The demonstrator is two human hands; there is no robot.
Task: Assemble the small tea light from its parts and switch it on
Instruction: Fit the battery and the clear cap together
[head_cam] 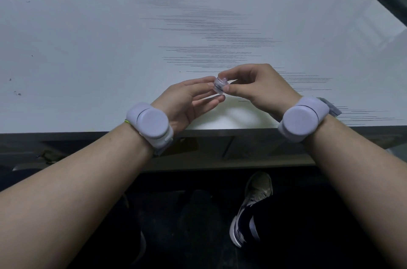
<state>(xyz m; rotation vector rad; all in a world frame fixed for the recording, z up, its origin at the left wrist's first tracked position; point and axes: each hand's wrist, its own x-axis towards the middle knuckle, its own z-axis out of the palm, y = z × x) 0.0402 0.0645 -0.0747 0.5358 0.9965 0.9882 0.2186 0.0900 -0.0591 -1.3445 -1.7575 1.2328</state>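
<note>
A small clear tea light (220, 85) with a dark ring around its middle is held just above the near part of the white table (110, 48). My right hand (259, 88) pinches it between thumb and fingertips from the right. My left hand (189, 101) is palm-up to the left, and its fingertips touch the tea light's left and lower side. The far side of the tea light is hidden by my fingers. I cannot tell whether it is lit.
Both wrists carry pale round wrist devices (152, 123) (301, 120). The table's near edge (220, 131) runs just under my wrists. Below it, a shoe (251, 209) stands on the dark floor.
</note>
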